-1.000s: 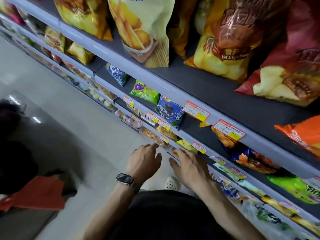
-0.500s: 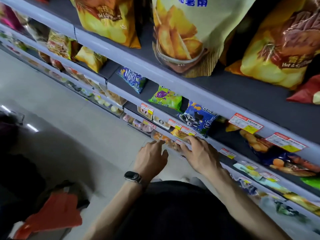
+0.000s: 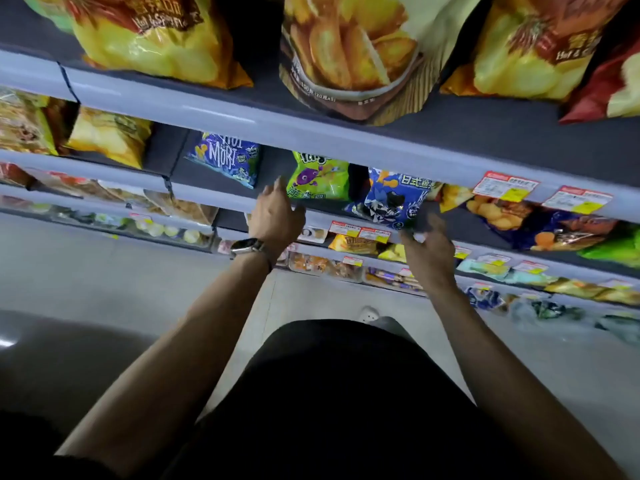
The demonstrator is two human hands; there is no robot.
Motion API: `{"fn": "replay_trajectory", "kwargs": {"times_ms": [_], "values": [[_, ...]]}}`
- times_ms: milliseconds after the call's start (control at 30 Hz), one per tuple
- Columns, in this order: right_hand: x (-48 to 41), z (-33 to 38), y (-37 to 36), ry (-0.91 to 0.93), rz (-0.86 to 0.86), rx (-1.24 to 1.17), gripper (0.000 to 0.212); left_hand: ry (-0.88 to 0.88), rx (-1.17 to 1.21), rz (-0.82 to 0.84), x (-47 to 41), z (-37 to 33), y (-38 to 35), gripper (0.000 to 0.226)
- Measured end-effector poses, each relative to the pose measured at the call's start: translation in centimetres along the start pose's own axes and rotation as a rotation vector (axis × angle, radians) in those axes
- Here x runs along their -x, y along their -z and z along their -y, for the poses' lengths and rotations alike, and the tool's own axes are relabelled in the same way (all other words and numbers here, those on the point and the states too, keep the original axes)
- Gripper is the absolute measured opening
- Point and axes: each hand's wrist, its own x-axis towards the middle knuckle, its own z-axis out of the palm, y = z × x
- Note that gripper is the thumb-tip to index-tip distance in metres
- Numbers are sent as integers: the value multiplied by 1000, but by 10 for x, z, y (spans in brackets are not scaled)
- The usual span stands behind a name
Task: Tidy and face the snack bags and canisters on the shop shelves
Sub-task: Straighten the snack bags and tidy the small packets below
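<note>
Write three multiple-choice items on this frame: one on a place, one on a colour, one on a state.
1. The watch sits on: A the left wrist; B the right wrist; C a shelf.
2. The bag just to the right of the left hand is: A red; B green; C white.
3. The left hand is: A gripping a canister; B flat on the floor; C open, holding nothing.

Answers: 1 A, the strap wraps the left wrist. 2 B, the green bag stands right beside that hand. 3 C, its fingers reach out straight with nothing in them.
</note>
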Motion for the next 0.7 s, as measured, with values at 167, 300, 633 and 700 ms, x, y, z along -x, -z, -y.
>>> {"fn": "replay_trajectory", "kwargs": {"times_ms": [167, 300, 633, 700], "values": [[-34, 1, -18, -14, 19, -349, 61, 22, 99, 29, -47, -7, -9, 53], [-52, -1, -27, 2, 19, -362, 57, 81, 148, 42, -59, -16, -19, 44], [-50, 6, -29, -92, -114, -436, 39, 6, 198, -91, -56, -6, -16, 33], [-51, 5, -31, -91, -121, -458, 38, 3, 226, -135, -48, -1, -8, 34]]}}
